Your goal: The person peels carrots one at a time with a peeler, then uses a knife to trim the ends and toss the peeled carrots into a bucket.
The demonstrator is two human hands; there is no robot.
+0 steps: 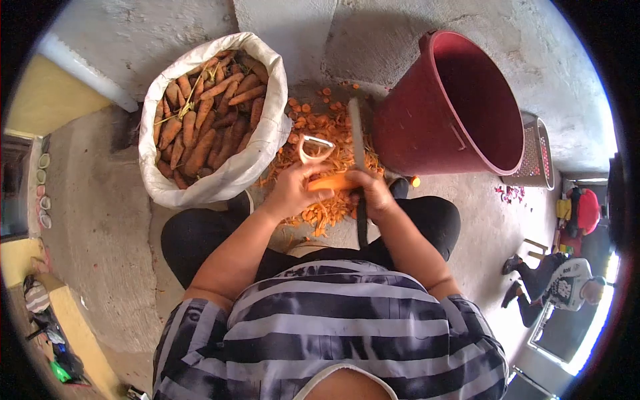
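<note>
My left hand [290, 191] is closed around a Y-shaped peeler [311, 155], its pale blade pointing away from me, and the thumb lies against an orange carrot [333, 182]. The carrot spans the gap between my two hands. My right hand [375, 193] grips its other end along with a knife [358, 133]. The long blade points forward, while the black handle shows below that hand. Beneath both hands spreads a heap of carrot peelings and cut ends [320, 127] on the floor.
A white sack [267, 143] full of unpeeled carrots stands at the left. At the right a large dark red bucket [413, 127] leans toward me, with a perforated crate [530, 157] behind it. Two people [567, 287] are at the far right, one seated. A concrete wall rises ahead.
</note>
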